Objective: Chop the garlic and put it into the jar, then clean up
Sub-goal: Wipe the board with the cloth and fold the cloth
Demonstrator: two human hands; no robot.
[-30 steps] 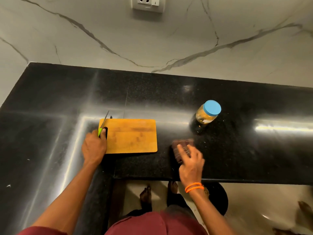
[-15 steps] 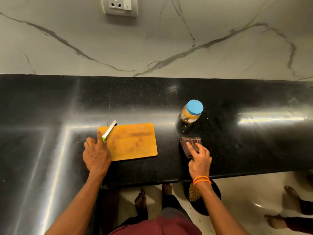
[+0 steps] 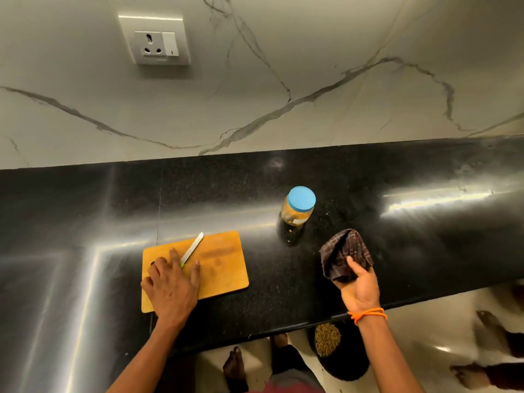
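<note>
From the head view, your right hand (image 3: 357, 289) grips the cloth (image 3: 344, 253), thumb over its lower edge and the rest of it bunched up beyond the palm, lifted off the desk (image 3: 85, 211). Your left hand (image 3: 172, 287) lies on the board (image 3: 221, 265) with its fingers (image 3: 174, 255) spread; the knife (image 3: 192, 249) runs out from under them, and whether you are holding its green handle or just pressing it down I cannot tell.

The jar (image 3: 298, 207) stands capped with its blue lid, beyond the cloth and a little to its left, well apart from the board. So the garlic looks stowed, and the step in hand seems to be the wipe-down.

To do it well, lay the cloth flat under your palm before you sweep (a bunched cloth only pushes crumbs about). A few pale specks lie on the dark stone between the jar and your right fingers; draw them toward the front edge and catch them.

What stands in the way: the jar sits near the sweep, so go round it or lift it. Keep the blade pointing away from your left fingers.

On the wall above is a socket (image 3: 156, 41). Below the desk edge stands a dark bin (image 3: 340, 361) with scraps in it, and someone else's bare feet (image 3: 487, 321) are at the right.
</note>
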